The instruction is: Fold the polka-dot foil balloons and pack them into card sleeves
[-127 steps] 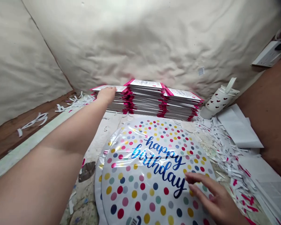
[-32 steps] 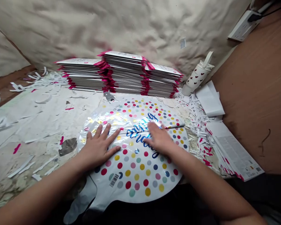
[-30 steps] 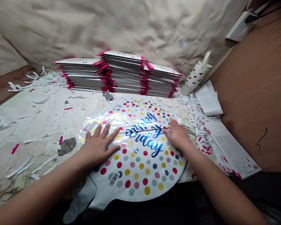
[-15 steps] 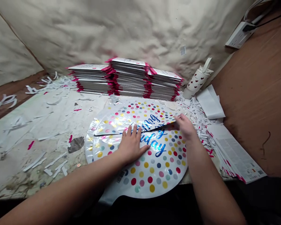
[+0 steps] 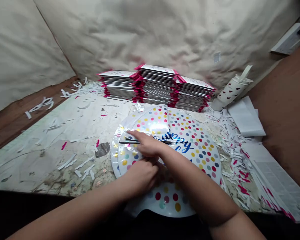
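Observation:
A flat foil balloon (image 5: pixel 207 143) with coloured dots and blue "happy" lettering lies at the front of the table. Part of its printed sheet is folded over to the left, with an upright crease near the middle and a dark-edged line across. My right hand (image 5: pixel 146 143) reaches across to the left side, index finger stretched along the folded layer and the other fingers closed at its edge. Just below, my left hand (image 5: pixel 141 175) rests on the balloon with curled fingers. Its fingertips are hidden, and my right forearm covers much of the lettering.
Three stacks of pink-edged flat packets (image 5: pixel 156 86) stand at the back. A white tumbler with hearts (image 5: pixel 231 93) leans at right, above paper shreds (image 5: pixel 230 160). White sheets (image 5: pixel 247 116) and fanned printed cards (image 5: pixel 277 180) lie right; paper strips (image 5: pixel 85 166) lie left.
My right hand has swung from the balloon's right side to its left, bringing the folded layer over. My left hand has moved down and curled. The view has turned left.

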A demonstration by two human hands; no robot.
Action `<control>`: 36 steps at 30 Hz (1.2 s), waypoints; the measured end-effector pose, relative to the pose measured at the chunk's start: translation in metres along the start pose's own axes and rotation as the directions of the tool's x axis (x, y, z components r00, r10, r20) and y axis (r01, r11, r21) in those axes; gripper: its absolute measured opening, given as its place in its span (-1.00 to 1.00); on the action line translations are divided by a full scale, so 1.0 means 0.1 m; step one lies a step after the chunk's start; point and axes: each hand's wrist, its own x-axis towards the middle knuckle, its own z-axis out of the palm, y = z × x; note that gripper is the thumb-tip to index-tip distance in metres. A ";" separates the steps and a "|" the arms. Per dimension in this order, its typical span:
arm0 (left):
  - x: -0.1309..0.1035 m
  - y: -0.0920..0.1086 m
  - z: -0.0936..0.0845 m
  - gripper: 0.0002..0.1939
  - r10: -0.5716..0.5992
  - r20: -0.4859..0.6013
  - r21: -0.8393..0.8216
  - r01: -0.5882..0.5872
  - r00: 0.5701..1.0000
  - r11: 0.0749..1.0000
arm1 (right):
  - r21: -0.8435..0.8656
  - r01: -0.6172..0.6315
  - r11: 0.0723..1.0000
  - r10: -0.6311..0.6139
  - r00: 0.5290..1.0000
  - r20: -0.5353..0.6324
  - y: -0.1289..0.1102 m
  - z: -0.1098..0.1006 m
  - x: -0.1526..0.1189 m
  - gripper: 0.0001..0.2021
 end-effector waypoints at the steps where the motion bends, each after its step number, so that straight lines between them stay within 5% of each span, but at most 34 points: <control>1: -0.10 -0.08 -0.07 -0.78 -0.022 -0.016 0.012 0.022 1.000 1.000 | -0.007 0.032 0.999 -0.033 0.997 -0.065 0.08 0.00 -0.02 -0.28; 5: -0.33 -0.67 -0.30 -0.75 -0.133 -0.204 0.277 0.188 0.970 0.942 | -0.088 0.072 0.993 -0.086 0.981 -0.172 0.21 0.06 -0.02 -0.46; 8: -0.35 -1.01 -0.42 -0.83 -0.089 -0.154 0.455 0.151 0.984 0.877 | -0.162 0.061 0.985 -0.098 0.969 -0.229 0.14 0.15 0.06 -0.57; 12: -0.32 -0.94 -0.52 -0.77 -0.056 -0.219 0.542 0.170 0.974 0.823 | -0.245 -0.068 0.967 -0.026 0.932 -0.361 0.00 0.32 0.23 -0.71; 14: -0.31 -0.81 -0.47 -0.73 -0.035 -0.250 0.474 0.154 0.968 0.867 | -0.275 -0.109 0.955 -0.010 0.918 -0.397 -0.03 0.37 0.30 -0.79; 18: -0.33 -0.74 -0.20 -0.61 -0.099 -0.143 0.254 0.133 0.985 0.958 | -0.290 -0.145 0.946 -0.011 0.879 -0.477 0.05 0.09 0.20 -0.83; 20: -0.34 -0.78 -0.08 -0.36 -0.251 -0.081 0.220 0.263 0.965 0.939 | -0.263 -0.209 0.942 0.010 0.800 -0.600 0.15 -0.29 -0.05 -0.80; 23: -0.33 -0.82 -0.01 -0.18 -0.392 0.002 0.205 0.383 0.920 0.901 | -0.178 -0.361 0.915 0.013 0.469 -0.883 0.25 -0.93 -0.61 -0.65; 24: -0.32 -0.82 -0.02 -0.17 -0.405 0.020 0.202 0.393 0.914 0.897 | -0.170 -0.367 0.915 -0.056 0.302 -0.952 0.26 -1.08 -0.80 -0.64; 26: -0.29 -0.83 -0.08 -0.16 -0.413 0.045 0.196 0.397 0.910 0.896 | -0.249 -0.298 0.922 -0.202 0.180 -0.963 0.24 -1.21 -1.11 -0.71; 27: -0.28 -0.84 -0.12 -0.17 -0.413 0.061 0.184 0.396 0.909 0.900 | -0.315 -0.229 0.921 -0.276 0.186 -0.943 0.23 -1.18 -1.23 -0.77; 28: -0.28 -0.86 -0.17 -0.21 -0.416 0.078 0.160 0.401 0.906 0.902 | -0.380 -0.134 0.915 -0.340 0.247 -0.907 0.22 -1.09 -1.32 -0.82; 31: -0.34 -0.96 -0.40 -0.42 -0.490 0.008 0.054 0.489 0.871 0.870 | -0.423 0.179 0.888 -0.450 0.529 -0.719 0.28 -0.61 -1.49 -0.75; 34: -0.40 -1.01 -0.65 -0.56 -0.554 -0.387 0.000 0.600 0.738 0.800 | -0.332 0.324 0.886 -0.449 0.778 -0.439 0.51 -0.06 -1.62 -0.73; 36: -0.34 -0.94 -0.73 -0.64 -0.443 -0.617 0.012 0.570 0.651 0.821 | -0.279 0.331 0.901 -0.404 0.874 -0.268 0.68 0.21 -1.71 -0.72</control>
